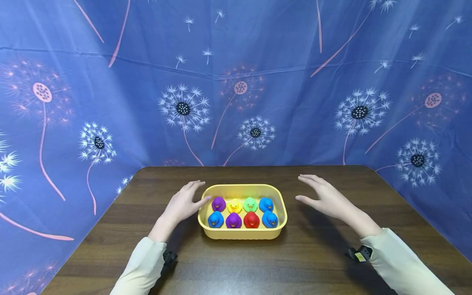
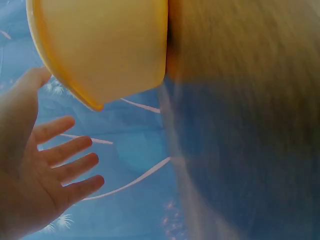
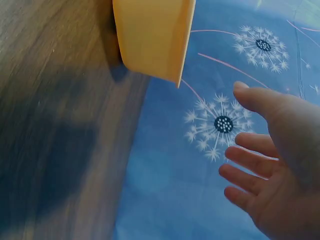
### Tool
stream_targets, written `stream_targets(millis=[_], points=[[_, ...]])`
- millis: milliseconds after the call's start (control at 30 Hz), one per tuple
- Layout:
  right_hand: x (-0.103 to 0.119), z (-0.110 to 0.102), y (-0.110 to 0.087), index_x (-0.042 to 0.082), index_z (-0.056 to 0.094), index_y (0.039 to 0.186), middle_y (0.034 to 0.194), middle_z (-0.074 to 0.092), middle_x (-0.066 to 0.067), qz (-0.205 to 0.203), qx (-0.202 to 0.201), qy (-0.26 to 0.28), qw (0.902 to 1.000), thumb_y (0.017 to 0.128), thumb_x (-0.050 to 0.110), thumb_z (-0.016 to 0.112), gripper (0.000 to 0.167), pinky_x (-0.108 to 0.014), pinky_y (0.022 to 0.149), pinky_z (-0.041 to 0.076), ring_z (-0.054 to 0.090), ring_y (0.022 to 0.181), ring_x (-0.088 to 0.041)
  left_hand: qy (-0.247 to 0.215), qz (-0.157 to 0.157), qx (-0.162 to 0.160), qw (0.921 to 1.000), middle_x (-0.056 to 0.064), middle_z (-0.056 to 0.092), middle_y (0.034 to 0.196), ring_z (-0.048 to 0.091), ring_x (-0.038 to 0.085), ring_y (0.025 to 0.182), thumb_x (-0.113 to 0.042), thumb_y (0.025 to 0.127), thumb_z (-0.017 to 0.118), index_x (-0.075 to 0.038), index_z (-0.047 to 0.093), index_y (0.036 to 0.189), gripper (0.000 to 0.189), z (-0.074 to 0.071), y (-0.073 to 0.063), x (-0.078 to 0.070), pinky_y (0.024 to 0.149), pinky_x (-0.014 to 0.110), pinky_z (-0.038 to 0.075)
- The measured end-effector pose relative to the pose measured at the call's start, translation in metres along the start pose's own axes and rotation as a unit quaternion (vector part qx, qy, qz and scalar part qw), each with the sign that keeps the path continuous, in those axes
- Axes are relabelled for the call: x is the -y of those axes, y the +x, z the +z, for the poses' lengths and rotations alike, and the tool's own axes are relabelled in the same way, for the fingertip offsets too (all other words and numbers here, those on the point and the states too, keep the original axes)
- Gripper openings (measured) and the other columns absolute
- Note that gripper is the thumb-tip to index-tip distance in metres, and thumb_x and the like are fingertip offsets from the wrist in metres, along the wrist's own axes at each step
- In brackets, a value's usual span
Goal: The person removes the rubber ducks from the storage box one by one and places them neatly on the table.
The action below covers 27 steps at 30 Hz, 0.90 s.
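A yellow plastic tub [image 1: 243, 234] stands on the table with several rubber ducks inside, in two rows. The back row has a purple duck [image 1: 218, 204], a yellow duck [image 1: 234, 206], a green duck [image 1: 250, 205] and a blue duck [image 1: 266, 204]. In front are blue ducks at both ends, with a purple duck [image 1: 233, 220] and a red duck [image 1: 251, 220] between them. My left hand [image 1: 185, 201] is beside the tub's left end, fingers extended, thumb tip right at the rim. My right hand [image 1: 324, 197] hovers off the right end, fingers spread and holding nothing.
The dark wooden table [image 1: 236, 266] reaches back to a blue curtain [image 1: 295, 102] printed with dandelions, which also hangs along both sides. A small black device [image 1: 359, 254] is strapped at my right wrist, another [image 1: 169, 257] at my left.
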State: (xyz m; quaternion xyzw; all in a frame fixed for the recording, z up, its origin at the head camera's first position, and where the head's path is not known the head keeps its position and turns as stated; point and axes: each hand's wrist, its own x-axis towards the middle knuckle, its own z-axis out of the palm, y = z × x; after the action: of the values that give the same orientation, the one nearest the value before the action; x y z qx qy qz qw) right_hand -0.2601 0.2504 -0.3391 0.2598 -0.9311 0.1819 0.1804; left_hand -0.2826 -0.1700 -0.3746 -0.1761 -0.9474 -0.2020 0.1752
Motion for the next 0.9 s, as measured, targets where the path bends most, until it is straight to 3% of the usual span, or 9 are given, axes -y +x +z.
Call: stream_targets(millis=[200, 367, 633, 900], points=[[0.005, 0.013, 0.009, -0.002, 0.058, 0.121, 0.12, 0.059, -0.017, -0.05, -0.048, 0.015, 0.9975, 0.08, 0.017, 0.073, 0.048, -0.049, 0.092, 0.043, 0.056, 0.111, -0.035, -0.051, -0.028, -0.038, 0.9976, 0.013, 0.06, 0.124, 0.053, 0.031, 0.119, -0.039, 0.088, 0.061, -0.007, 0.058, 0.125, 0.049, 0.006, 0.006, 0.002, 0.098, 0.046, 0.042], [0.01, 0.023, 0.017, -0.002, 0.061, 0.116, 0.111, 0.063, -0.014, -0.076, -0.065, 0.03, 0.9945, 0.078, 0.01, 0.073, 0.041, -0.044, 0.081, 0.05, 0.063, 0.095, -0.029, -0.09, -0.043, -0.047, 0.9938, 0.014, 0.062, 0.12, 0.055, 0.031, 0.116, -0.034, 0.09, 0.06, -0.005, 0.059, 0.122, 0.043, 0.011, 0.012, 0.001, 0.099, 0.044, 0.041], [0.022, 0.038, 0.03, 0.0, 0.067, 0.104, 0.1, 0.067, -0.011, -0.081, -0.034, 0.075, 0.9933, 0.078, 0.005, 0.073, 0.028, -0.039, 0.074, 0.053, 0.066, 0.082, -0.024, -0.151, -0.046, -0.064, 0.9854, 0.018, 0.064, 0.113, 0.058, 0.033, 0.109, -0.022, 0.089, 0.063, 0.0, 0.061, 0.116, 0.035, 0.023, 0.019, 0.001, 0.095, 0.045, 0.044], [0.033, 0.05, 0.041, -0.002, 0.066, 0.106, 0.1, 0.066, -0.013, -0.059, 0.024, 0.086, 0.9943, 0.079, 0.008, 0.073, 0.029, -0.036, 0.072, 0.054, 0.065, 0.081, -0.023, -0.209, -0.072, -0.071, 0.9727, 0.018, 0.067, 0.106, 0.062, 0.03, 0.101, -0.018, 0.09, 0.062, 0.002, 0.062, 0.112, 0.03, 0.034, 0.028, -0.001, 0.091, 0.043, 0.047]])
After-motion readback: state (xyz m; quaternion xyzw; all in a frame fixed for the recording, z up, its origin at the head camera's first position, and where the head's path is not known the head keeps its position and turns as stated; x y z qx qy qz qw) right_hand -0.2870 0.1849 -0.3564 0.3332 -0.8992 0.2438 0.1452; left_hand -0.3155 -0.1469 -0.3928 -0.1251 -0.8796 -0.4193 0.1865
